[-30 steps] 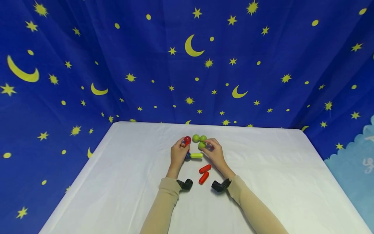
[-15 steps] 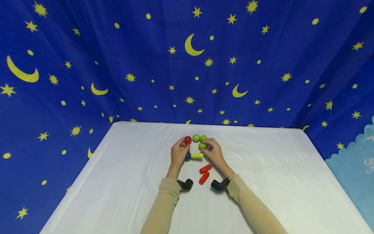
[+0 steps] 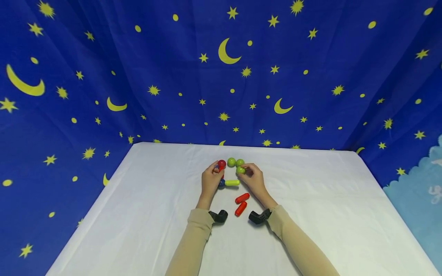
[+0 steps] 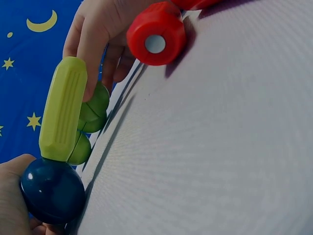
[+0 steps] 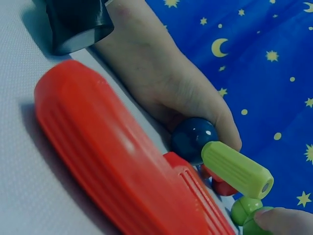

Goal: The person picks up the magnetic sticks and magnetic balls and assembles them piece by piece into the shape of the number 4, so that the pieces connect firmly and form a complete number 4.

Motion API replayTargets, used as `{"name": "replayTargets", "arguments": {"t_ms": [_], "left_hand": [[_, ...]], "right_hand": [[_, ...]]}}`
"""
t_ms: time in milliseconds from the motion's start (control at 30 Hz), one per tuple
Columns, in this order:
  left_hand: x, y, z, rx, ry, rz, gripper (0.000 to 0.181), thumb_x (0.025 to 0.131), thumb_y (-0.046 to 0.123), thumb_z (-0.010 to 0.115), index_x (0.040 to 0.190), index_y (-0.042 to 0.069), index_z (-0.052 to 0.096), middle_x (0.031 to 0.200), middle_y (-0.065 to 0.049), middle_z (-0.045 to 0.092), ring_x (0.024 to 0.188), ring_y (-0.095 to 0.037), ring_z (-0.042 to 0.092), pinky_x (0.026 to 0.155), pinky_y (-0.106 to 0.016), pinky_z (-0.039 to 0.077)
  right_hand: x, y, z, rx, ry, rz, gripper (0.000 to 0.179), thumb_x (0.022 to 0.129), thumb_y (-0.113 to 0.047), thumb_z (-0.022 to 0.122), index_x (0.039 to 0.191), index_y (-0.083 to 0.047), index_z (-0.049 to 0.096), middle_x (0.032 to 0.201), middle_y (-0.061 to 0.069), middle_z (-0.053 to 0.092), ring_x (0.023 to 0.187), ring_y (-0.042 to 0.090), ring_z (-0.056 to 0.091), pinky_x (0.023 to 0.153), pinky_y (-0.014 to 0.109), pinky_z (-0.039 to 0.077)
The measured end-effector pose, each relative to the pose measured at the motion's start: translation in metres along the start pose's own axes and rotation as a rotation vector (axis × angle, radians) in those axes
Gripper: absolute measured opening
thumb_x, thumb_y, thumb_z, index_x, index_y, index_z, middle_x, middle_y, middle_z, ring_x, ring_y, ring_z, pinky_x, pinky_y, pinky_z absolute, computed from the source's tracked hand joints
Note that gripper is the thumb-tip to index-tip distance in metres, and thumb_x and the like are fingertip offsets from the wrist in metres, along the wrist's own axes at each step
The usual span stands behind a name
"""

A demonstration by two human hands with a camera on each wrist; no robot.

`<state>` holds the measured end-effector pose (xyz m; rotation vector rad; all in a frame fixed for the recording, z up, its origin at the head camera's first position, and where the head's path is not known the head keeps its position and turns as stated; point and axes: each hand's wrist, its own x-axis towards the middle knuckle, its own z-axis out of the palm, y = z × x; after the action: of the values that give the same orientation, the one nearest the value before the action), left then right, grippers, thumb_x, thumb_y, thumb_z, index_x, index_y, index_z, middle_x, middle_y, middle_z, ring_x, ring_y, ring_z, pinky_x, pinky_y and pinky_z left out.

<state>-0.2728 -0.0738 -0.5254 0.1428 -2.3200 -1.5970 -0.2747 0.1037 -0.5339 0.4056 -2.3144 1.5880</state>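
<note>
My left hand point(image 3: 210, 184) grips a joined magnetic piece: a red ball point(image 3: 221, 163) on top, a red rod below it, a dark blue ball point(image 4: 53, 191) and a yellow-green rod point(image 4: 63, 110) pointing right. Part of the red rod is hidden by the fingers; something blue shows beside the red ball. My right hand point(image 3: 255, 182) pinches a green ball point(image 3: 240, 170) between thumb and fingers. Just behind it lie two more green balls, one left point(image 3: 231, 162) and one right point(image 3: 240, 162). The held ball seems to touch the right one.
Two loose red rods point(image 3: 242, 198) point(image 5: 107, 147) lie on the white table point(image 3: 155, 214) between the forearms. Each wrist carries a black camera mount point(image 3: 259, 217). A blue curtain point(image 3: 193, 76) with stars and moons hangs behind the table.
The green ball in my right hand has shifted slightly right and away from me, toward the right-hand green ball. My left hand and its joined piece stay in place.
</note>
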Motion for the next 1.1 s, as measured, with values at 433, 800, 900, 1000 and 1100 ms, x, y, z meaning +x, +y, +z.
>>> {"name": "replayTargets", "arguments": {"t_ms": [433,800,900,1000,1100], "left_hand": [[0.002,-0.002,0.002,-0.006,-0.001,0.001,0.042,0.080,0.009,0.070,0.121,0.003,0.064,0.078,-0.009,0.062,0.062,-0.007,0.047,0.058,-0.016,0.039],[0.003,0.000,0.001,0.007,-0.002,0.004,0.043,0.080,0.009,0.070,0.122,0.004,0.064,0.078,-0.009,0.062,0.062,-0.007,0.047,0.059,-0.017,0.039],[0.003,0.000,0.000,0.009,-0.004,0.001,0.042,0.080,0.009,0.070,0.122,0.004,0.064,0.079,-0.009,0.062,0.061,-0.006,0.047,0.057,-0.016,0.039],[0.002,0.001,0.000,0.006,-0.012,-0.007,0.043,0.081,0.009,0.070,0.123,0.005,0.064,0.079,-0.009,0.062,0.061,-0.006,0.046,0.057,-0.016,0.038],[0.000,0.001,-0.001,0.002,-0.015,-0.006,0.043,0.080,0.009,0.070,0.123,0.004,0.064,0.079,-0.009,0.062,0.061,-0.006,0.046,0.057,-0.016,0.038]], "right_hand": [[-0.009,-0.024,-0.008,0.070,0.095,0.045,0.034,0.079,0.002,0.071,0.110,0.010,0.060,0.108,0.026,0.062,0.095,0.038,0.058,0.083,0.048,0.049],[-0.028,-0.051,-0.024,0.114,0.074,0.047,0.032,0.079,0.004,0.070,0.109,0.013,0.059,0.106,0.026,0.062,0.093,0.033,0.057,0.080,0.033,0.050],[-0.033,-0.051,-0.025,0.112,0.058,0.045,0.032,0.079,0.003,0.070,0.108,0.012,0.060,0.105,0.025,0.062,0.092,0.032,0.057,0.080,0.036,0.050],[-0.036,-0.053,-0.025,0.101,0.035,0.037,0.033,0.079,0.003,0.071,0.109,0.013,0.060,0.104,0.025,0.062,0.092,0.032,0.057,0.080,0.041,0.050],[-0.039,-0.053,-0.026,0.103,0.012,0.020,0.033,0.079,0.004,0.070,0.108,0.015,0.059,0.103,0.025,0.061,0.090,0.034,0.056,0.080,0.044,0.050]]}}
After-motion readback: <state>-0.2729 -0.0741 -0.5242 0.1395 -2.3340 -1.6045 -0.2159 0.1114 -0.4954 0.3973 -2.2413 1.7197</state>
